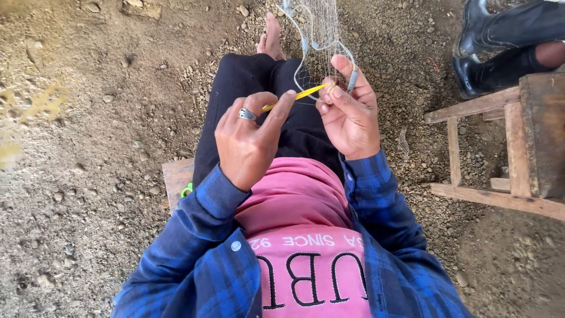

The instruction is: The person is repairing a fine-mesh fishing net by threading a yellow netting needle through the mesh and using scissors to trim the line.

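Net mending under way: fishing net [318, 29] stretched from bare foot [272, 36] up to lap, mesh knot being worked near weighted edge; how much is done, cannot tell.

Left hand [250, 138] raised, ringed, pinching yellow netting needle [297, 95] between thumb and fingers, tip aimed right.

Right hand [348, 112] palm-up, gripping mesh and grey sinker [352, 79], thumb pressing strand.

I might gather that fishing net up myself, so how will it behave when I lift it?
The net is probably floppy: its fine mesh drapes slack from the right hand. Likely light, though the small weights on its edge should pull it down. It may snag easily.
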